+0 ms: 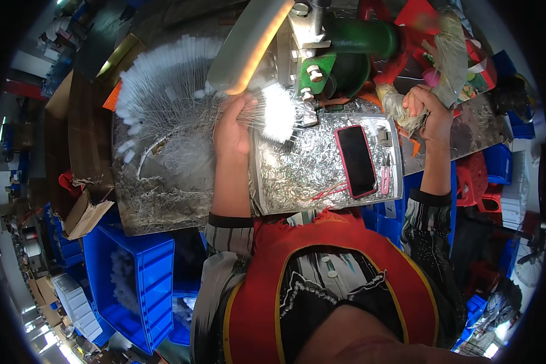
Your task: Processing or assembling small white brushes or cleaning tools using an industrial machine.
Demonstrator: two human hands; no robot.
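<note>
A bundle of wire brushes (267, 115) with white bristles is grasped in the left hand (233, 130) at the far edge of the surface (303, 176), under the green machine (346, 54). The right hand (428, 106) is clenched on a wrapped lever (449, 54). Trimming seems in hand; a steady hold is needed next.

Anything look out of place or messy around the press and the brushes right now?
A smartphone lies askew on the tray full of loose metal trimmings, close beneath the green press. The left hand grips a bundle of wire-stemmed brushes; the right hand grips a wrapped lever.
</note>
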